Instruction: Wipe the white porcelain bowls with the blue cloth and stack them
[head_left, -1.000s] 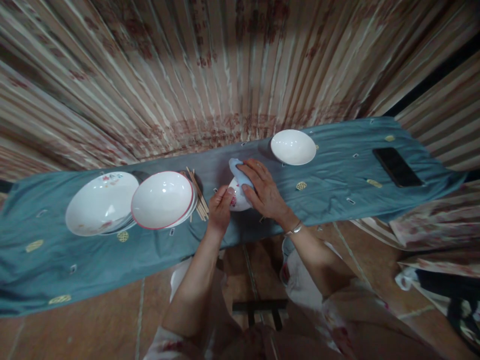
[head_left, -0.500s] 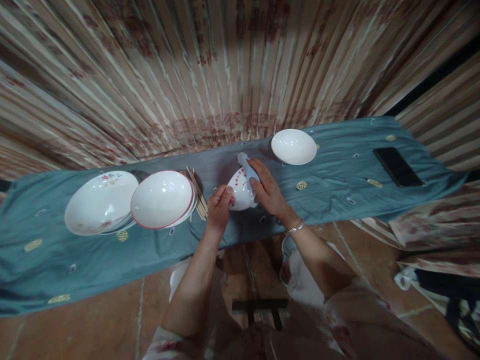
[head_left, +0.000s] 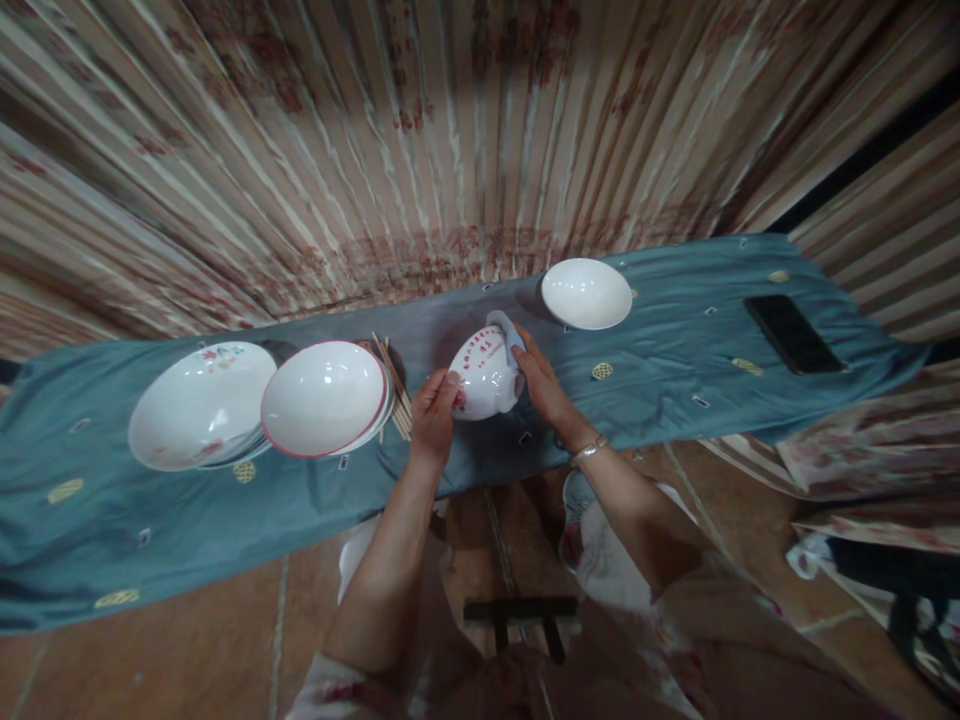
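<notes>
A white bowl (head_left: 486, 375) with red writing on its outer side is tilted above the table, its foot turned to the right and towards me. My left hand (head_left: 435, 405) grips its left rim, thumb on the outside. My right hand (head_left: 541, 378) is closed on a pale blue cloth (head_left: 507, 328) and presses it against the bowl's far right side. Part of the cloth is hidden by the fingers and the bowl. Just left of my left hand lie several wooden chopsticks (head_left: 395, 385).
Left on the teal tablecloth (head_left: 300, 510) stand a stack of red-rimmed bowls (head_left: 324, 398) and larger flowered dishes (head_left: 199, 405). A white bowl (head_left: 586, 293) sits at the back right, and a black phone (head_left: 793, 333) lies farther right. A pleated curtain (head_left: 450, 150) hangs behind.
My right hand and the cloth have slid from the bowl's front to its right side, uncovering more red writing and the foot. My left hand keeps its grip, shifted slightly left.
</notes>
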